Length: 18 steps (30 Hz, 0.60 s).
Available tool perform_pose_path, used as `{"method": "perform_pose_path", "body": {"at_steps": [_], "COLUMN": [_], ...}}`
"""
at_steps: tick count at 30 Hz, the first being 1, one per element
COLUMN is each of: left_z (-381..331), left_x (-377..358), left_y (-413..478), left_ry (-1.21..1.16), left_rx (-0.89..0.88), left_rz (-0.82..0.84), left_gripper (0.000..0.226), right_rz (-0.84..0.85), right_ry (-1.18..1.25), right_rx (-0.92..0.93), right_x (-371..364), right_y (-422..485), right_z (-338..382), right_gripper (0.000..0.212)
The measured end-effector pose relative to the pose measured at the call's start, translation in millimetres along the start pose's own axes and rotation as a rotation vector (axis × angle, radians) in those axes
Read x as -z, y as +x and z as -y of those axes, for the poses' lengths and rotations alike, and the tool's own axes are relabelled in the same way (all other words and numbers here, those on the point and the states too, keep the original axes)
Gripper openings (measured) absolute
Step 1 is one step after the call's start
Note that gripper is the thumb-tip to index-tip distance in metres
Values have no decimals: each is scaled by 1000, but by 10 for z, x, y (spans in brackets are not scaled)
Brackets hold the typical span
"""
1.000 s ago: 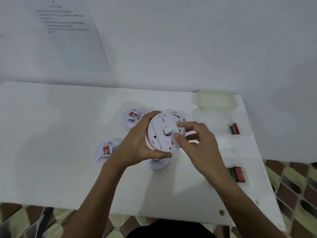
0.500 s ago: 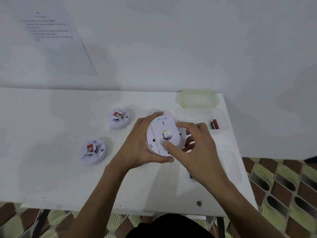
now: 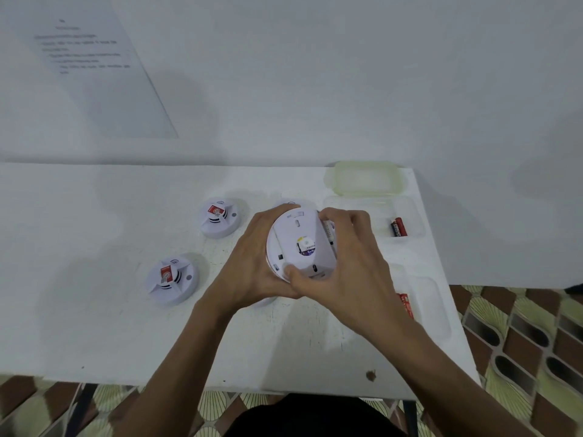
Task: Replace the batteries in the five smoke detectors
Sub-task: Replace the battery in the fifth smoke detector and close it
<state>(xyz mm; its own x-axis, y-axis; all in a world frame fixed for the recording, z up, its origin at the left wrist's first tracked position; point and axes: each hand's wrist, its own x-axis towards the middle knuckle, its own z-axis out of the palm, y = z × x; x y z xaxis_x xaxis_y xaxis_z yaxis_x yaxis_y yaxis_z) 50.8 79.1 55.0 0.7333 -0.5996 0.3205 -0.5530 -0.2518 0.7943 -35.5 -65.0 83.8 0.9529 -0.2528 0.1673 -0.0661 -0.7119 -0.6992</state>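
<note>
Here both hands grip one white smoke detector (image 3: 303, 244), lifted above the middle of the table (image 3: 79, 310) with its back turned up. The left hand (image 3: 252, 266) cups its left rim, fingers curled under; the right hand (image 3: 353, 266) clasps the right rim, thumb pressed on the near edge. Two other detectors (image 3: 219, 217) (image 3: 172, 280) sit face up toward the left. Near the right edge, batteries (image 3: 398, 227) lie in a clear tray (image 3: 413, 212), and a pale lid (image 3: 366, 178) rests at the far right corner.
</note>
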Motion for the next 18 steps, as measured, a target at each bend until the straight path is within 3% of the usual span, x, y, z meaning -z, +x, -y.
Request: {"method": "perform_pose_path", "body": {"at_steps": [5,8,13,18], "left_z": [10,-23,-32,-4], "left_x": [84,127,128,102], "left_y": [-38,-33,-39,-68], "left_ry": [49,203,160,167], "left_rx": [-22,20,-135,-165], "left_rz": [-23,-44,-116,-122], "left_gripper": [80,91,77,71], "right_rz": [-35,-51,-35,18], "right_ry": [-48,-19,-53,-94], "right_rx": [65,72,78,91], "right_x": [-33,-41,-45,-30], "right_y": [9,4,-18,-53], "right_z": [72,101,158,164], "right_gripper": [77,80,81,83]}}
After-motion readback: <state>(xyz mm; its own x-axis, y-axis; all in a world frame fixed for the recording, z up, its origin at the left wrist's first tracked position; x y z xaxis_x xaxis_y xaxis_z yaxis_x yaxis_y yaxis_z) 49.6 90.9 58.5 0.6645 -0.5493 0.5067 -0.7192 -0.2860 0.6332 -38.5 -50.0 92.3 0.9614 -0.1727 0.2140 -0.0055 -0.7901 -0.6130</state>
